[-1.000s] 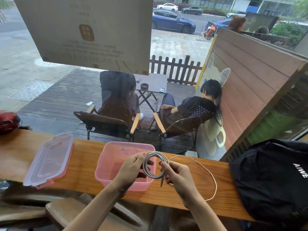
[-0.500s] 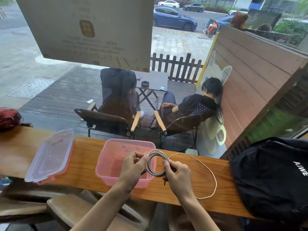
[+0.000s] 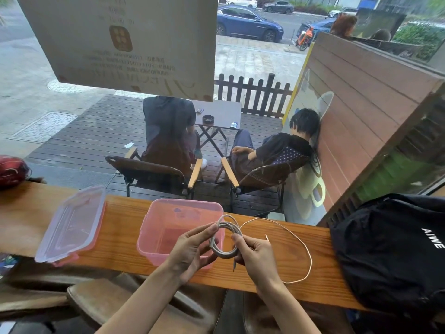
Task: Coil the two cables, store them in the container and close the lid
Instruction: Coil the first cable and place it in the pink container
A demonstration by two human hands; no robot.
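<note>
There is one view only, from the camera on my head, so nothing is shared with a second one. It looks forward and down over the counter (image 3: 125, 239), wide enough to bend the counter's edge. My hands sit low and centre, close to the lens, with my forearms running out at the bottom edge. Farther ahead the view faces through a window (image 3: 265, 68) onto a deck (image 3: 79, 141) and street beyond.
</note>
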